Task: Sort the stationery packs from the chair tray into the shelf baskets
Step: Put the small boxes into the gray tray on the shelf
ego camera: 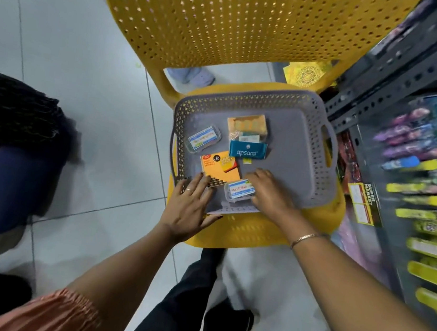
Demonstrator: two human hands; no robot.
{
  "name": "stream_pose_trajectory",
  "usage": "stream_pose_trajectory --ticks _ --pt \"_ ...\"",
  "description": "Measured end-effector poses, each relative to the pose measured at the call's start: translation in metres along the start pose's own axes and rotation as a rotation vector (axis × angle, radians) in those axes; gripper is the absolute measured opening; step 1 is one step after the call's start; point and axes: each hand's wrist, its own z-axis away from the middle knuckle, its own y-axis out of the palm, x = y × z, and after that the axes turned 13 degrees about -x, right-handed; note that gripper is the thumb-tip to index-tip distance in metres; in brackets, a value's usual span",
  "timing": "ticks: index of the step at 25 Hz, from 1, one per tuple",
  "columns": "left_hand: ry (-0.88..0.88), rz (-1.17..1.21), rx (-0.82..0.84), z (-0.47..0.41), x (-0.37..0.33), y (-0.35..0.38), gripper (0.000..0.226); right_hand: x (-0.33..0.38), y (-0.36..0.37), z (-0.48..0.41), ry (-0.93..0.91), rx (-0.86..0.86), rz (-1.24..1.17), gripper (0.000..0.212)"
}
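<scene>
A grey perforated tray sits on the seat of a yellow chair. It holds a clear pack with a blue-white label, an orange box, a teal "apsara" pack and an orange sticky-note pack. My right hand rests on a second clear labelled pack at the tray's near edge, fingers curled around it. My left hand lies flat with spread fingers on the tray's near left rim, touching a card of black clips.
A metal shelf with coloured packaged goods stands at the right, close to the chair. Another person in dark clothing crouches at the left on the white tiled floor. My own legs are below the chair.
</scene>
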Motion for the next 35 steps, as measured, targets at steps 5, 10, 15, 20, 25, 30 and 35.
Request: stream_pose_trajectory --ticks 5,10,15,20,25,30,35 --pt "0.021 0.010 0.016 -0.001 0.001 -0.006 0.074 -0.013 -0.024 0.012 0.089 -0.130 -0.063 0.050" --pt "0.053 0.003 -0.024 -0.012 -0.008 -0.033 0.075 -0.017 -0.078 0.029 0.167 -0.321 -0.087 0.046" --pt "0.197 0.017 -0.164 -0.041 -0.043 -0.102 0.073 -0.004 -0.167 0.073 0.279 -0.548 -0.216 0.052" --pt "0.396 0.072 -0.303 -0.073 -0.130 -0.198 0.073 0.005 -0.290 0.161 0.337 -0.773 -0.179 0.051" --pt "0.710 0.098 -0.492 -0.061 -0.266 -0.276 0.073 -0.008 -0.391 0.309 0.453 -1.012 -0.111 0.047" --pt "0.901 0.192 -0.609 -0.005 -0.404 -0.305 0.080 -0.036 -0.427 0.481 0.603 -1.060 0.091 0.040" --pt "1.184 0.304 -0.677 0.091 -0.553 -0.297 0.078 -0.074 -0.411 0.651 0.820 -1.052 0.130 0.036"
